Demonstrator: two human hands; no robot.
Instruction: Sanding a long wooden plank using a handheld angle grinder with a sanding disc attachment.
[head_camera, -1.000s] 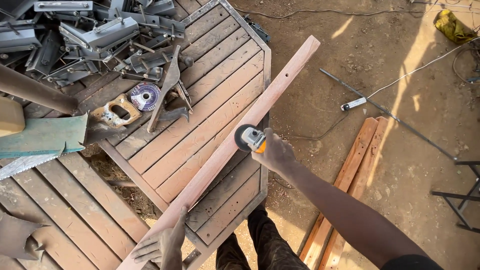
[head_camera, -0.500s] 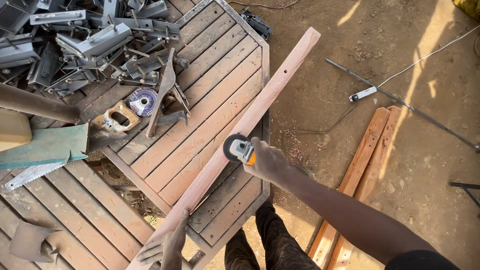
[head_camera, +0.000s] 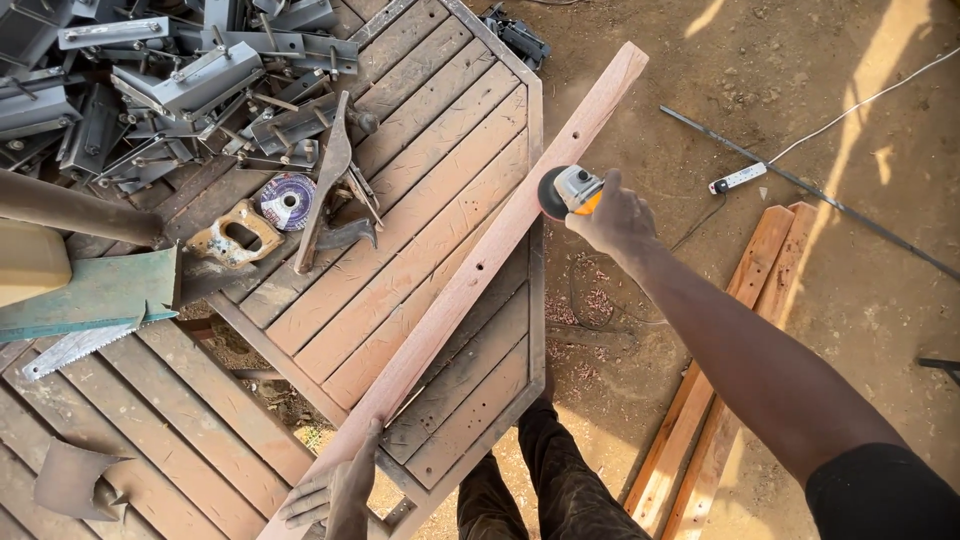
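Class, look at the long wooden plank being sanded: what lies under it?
The plank rests on the brown slatted wooden tabletop. Its far end overhangs dirt ground. The slats directly beneath are hidden.

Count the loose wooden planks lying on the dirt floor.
2: both planks lie side by side right of the person's legs, one nearer the table, the other outside it. The right arm hides their middles.
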